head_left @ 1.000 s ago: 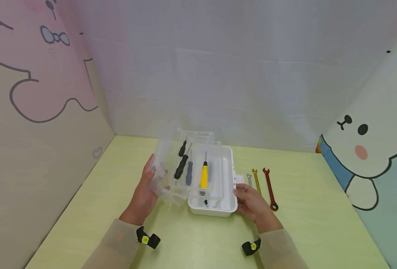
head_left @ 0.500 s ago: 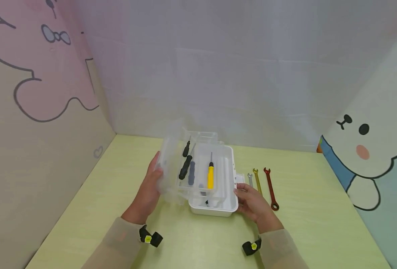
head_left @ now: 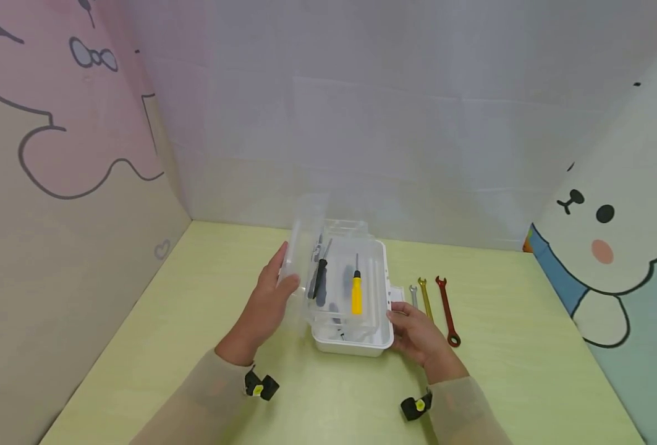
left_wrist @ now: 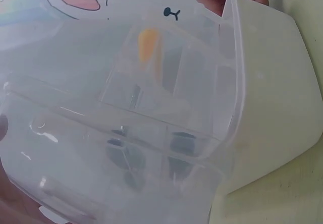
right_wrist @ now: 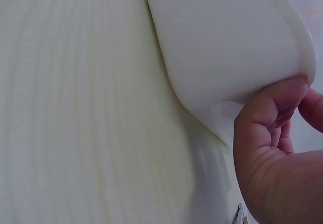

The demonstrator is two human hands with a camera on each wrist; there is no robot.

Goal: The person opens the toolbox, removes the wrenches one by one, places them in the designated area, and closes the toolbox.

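A white toolbox [head_left: 353, 348] sits on the table, its clear lid [head_left: 305, 247] standing raised along the left side. My left hand [head_left: 264, 303] holds that lid, thumb on the near face and the other fingers behind it. Clear trays [head_left: 369, 318] stand over the base; in them lie a yellow screwdriver [head_left: 356, 293] and a black-handled screwdriver [head_left: 319, 278], with darker handles blurred behind the plastic. At the box's right wall, my right hand [head_left: 414, 334] grips the edge near the front corner. The right wrist view shows its fingers [right_wrist: 287, 90] curled at the rim.
To the right of the box lie a silver wrench [head_left: 413, 295], a gold wrench [head_left: 425, 296] and a red wrench [head_left: 447, 312]. A white latch flap [head_left: 397, 295] sticks out from the box's right side. Printed cloth walls [head_left: 328, 142] enclose the table [head_left: 194, 296].
My left hand has moved right, swinging the lid more upright and bringing the trays along to the right over the base. The right hand has kept its hold on the box.
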